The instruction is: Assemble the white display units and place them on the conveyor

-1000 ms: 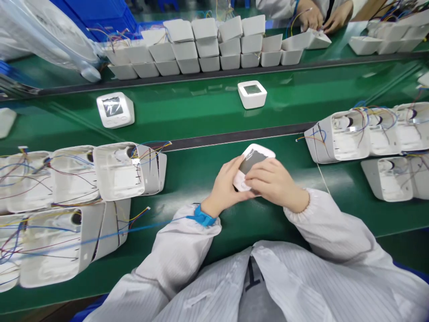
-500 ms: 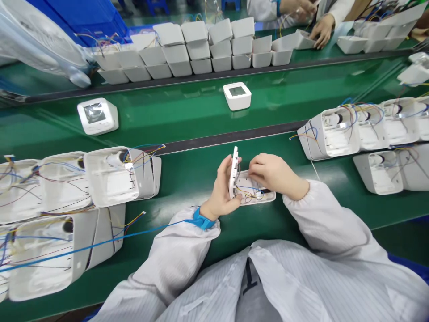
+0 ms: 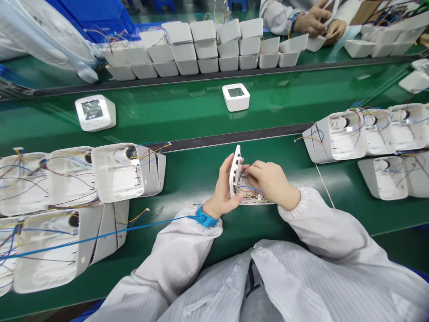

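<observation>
My left hand, with a blue strap at the wrist, grips a white panel held nearly upright. Below and right of the panel, an open white housing lies on the green table, with blue, yellow and red wires inside. My right hand is over the housing, its fingers pinched together close to the panel's inner side. What those fingertips hold, if anything, is too small to make out. Wires run between the panel and the housing.
Open white housings with wires stand at left and right. Two white units with screens sit on the conveyor. Stacked white housings, a fan and another person's hands are behind.
My right hand has moved slightly left and down, closer to the panel. The view has shifted a little. Across the conveyor, the other person's hands have come together.
</observation>
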A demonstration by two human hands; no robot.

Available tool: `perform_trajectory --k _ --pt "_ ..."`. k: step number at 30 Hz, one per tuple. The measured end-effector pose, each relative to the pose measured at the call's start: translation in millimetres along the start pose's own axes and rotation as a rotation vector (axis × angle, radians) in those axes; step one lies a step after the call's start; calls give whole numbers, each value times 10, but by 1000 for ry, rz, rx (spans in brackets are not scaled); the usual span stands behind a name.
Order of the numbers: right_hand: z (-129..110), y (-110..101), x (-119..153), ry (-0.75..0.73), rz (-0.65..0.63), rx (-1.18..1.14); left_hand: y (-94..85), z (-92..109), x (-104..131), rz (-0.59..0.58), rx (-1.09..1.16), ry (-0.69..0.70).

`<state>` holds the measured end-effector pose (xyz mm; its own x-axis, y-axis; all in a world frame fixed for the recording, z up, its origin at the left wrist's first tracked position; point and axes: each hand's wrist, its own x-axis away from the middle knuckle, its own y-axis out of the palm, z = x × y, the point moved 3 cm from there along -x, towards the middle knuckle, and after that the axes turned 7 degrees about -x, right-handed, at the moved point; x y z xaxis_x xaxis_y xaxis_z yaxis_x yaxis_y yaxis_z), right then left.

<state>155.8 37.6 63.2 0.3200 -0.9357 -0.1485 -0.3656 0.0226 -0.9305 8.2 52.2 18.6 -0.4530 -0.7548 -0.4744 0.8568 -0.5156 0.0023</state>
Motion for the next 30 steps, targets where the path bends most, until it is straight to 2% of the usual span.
perform_trajectory --k 6,15,25,30 --pt "69 25 12 11 133 -198 -4 -21 8 35 103 -24" --pt "42 11 5 -50 96 -219 -24 -125 58 24 136 -146" --pt "52 35 8 -121 160 -210 -35 -72 10 -6 120 -93" --pt "40 27 0 -160 139 -195 -43 -86 14 -17 102 -134"
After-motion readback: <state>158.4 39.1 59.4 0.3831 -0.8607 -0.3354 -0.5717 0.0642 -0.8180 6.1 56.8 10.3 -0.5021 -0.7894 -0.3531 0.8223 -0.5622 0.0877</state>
